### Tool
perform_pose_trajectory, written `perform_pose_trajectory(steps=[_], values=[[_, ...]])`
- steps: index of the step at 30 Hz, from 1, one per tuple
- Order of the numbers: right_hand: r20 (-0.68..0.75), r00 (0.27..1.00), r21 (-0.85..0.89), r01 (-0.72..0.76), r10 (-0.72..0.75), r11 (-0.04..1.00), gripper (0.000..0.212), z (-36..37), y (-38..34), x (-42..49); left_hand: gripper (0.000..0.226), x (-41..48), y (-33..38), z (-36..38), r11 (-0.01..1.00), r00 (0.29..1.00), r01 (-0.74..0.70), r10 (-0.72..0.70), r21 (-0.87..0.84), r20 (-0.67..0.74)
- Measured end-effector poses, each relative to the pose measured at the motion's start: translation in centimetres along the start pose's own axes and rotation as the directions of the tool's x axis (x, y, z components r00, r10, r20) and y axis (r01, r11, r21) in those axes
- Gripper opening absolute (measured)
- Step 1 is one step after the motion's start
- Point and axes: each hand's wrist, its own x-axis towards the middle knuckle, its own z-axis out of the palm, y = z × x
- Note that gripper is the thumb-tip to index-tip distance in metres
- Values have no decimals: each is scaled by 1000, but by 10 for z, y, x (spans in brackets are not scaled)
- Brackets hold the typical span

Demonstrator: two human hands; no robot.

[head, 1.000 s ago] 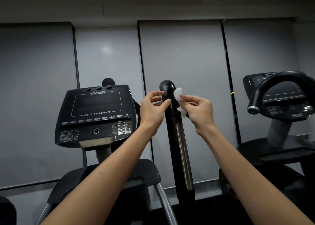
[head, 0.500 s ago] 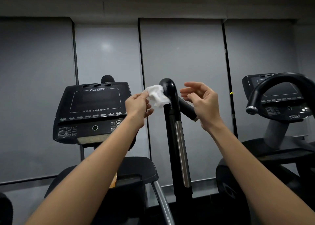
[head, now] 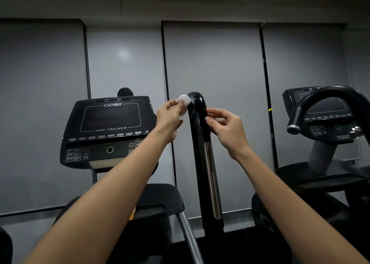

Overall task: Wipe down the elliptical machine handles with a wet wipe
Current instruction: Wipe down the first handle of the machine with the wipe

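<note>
Head view: left hand (head: 169,118) pinches wipe (head: 183,102) against handle (head: 197,108); right hand (head: 228,131) loosely curled beside.

I see my left hand (head: 169,117) pinching the white wet wipe (head: 183,101) against the left side of the handle (head: 197,111), at its curved top. My right hand (head: 228,129), fingers loosely bent, touches the handle's right side just below the bend. The Arc Trainer console (head: 108,131) stands left of it.
</note>
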Motion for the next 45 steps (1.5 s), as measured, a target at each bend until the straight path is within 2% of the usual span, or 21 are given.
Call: perform_pose_trajectory(steps=[2,5,8,10,12,16,21,24,27,31,34,37,39,41,43,45], values=[[-2,1000,2,-3,3,1000,22,0,0,1,9,1,2,2,997,997,-72,71,42,25],[-8,1000,16,-4,4,1000,21,0,2,1,29,3,4,4,967,979,-205,202,151,36],[-15,1000,36,-4,5,999,19,0,3,0,44,5,3,5,988,989,-149,150,52,-19],[-22,1000,52,0,1,999,19,1,4,-1,32,3,0,7,994,995,-97,97,-48,0],[-29,1000,51,4,-3,999,19,2,5,0,10,-2,-3,5,989,988,-149,148,17,39],[-29,1000,49,4,-3,999,19,1,9,2,15,-12,-10,-7,971,974,-220,214,89,76],[-31,1000,58,5,-4,998,19,1,12,4,8,-37,-26,-28,955,950,-236,188,178,248],[-33,999,55,9,-7,998,19,1,14,4,11,-55,-31,-29,939,927,-301,247,169,282],[-40,999,55,16,-13,998,20,1,14,4,17,-55,-30,-18,867,903,-423,379,265,201],[-43,999,56,14,-12,998,20,1,14,4,20,-42,-17,-6,693,830,-537,537,482,152],[-42,999,71,14,-11,997,19,2,14,4,20,-28,-2,3,570,780,-559,607,601,150],[-43,999,78,12,-9,997,19,2,14,3,22,-9,6,9,526,774,-540,617,658,142],[-41,999,82,11,-8,997,19,2,13,4,22,0,9,11,530,780,-517,615,672,115],[-39,999,82,11,-8,997,20,2,14,4,18,6,11,12,575,801,-485,594,659,72],[-39,999,77,15,-12,997,20,2,14,4,17,11,9,11,672,851,-407,525,619,-10],[-39,999,78,17,-14,997,21,2,14,4,17,15,2,10,826,917,-286,382,486,-111]])
